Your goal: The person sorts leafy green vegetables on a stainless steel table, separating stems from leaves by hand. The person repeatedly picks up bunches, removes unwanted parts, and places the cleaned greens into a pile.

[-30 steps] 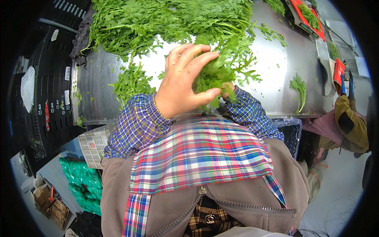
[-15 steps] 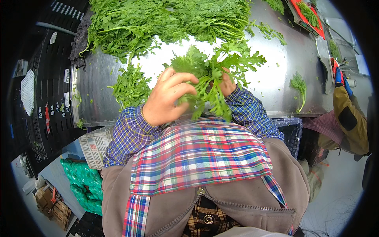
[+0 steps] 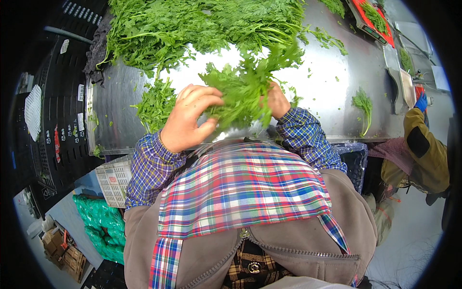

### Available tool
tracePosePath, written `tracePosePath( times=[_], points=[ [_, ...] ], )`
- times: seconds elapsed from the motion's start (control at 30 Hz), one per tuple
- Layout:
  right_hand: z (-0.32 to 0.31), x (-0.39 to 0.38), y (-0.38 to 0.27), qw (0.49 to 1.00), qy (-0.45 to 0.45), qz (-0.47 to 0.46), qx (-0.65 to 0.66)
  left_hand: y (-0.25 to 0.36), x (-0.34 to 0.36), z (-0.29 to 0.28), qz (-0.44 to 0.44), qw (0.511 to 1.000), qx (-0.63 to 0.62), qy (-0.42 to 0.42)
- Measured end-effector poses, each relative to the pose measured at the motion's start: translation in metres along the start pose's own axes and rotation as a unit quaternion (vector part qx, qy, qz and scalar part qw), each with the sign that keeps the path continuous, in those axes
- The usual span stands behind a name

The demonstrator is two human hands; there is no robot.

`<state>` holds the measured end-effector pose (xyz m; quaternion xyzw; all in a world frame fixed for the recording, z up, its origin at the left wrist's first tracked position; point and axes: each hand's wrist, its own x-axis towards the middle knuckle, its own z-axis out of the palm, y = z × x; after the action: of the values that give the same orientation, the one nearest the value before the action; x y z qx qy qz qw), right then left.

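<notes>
White labels [image 3: 81,92] marked black crates [image 3: 57,98] beside steel surface [image 3: 332,113]. Right hand [image 3: 277,101] clamped bunch of leafy greens [image 3: 238,91] in fingers; left hand [image 3: 184,119] sat alongside, fingers apart.

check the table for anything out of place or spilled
Mostly ordinary, but one leafy sprig lies alone on the right of the metal table, away from the pile of greens and the held bunch. Leaf scraps litter the near left corner. Nothing looks damaged.
</notes>
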<state>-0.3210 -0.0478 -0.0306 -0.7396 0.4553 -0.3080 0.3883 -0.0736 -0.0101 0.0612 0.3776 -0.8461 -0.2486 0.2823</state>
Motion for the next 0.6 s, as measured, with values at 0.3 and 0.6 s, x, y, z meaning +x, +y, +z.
tracePosePath(
  times=[0.3,0.6],
  points=[
    [0.013,-0.005,0.018,0.845,-0.071,0.328,0.416,-0.015,0.001,0.008,-0.159,0.971,-0.078,0.161],
    [0.033,-0.006,0.009,0.41,-0.016,0.424,0.807,-0.025,-0.021,0.026,-0.285,0.911,-0.275,0.115]
  ],
)
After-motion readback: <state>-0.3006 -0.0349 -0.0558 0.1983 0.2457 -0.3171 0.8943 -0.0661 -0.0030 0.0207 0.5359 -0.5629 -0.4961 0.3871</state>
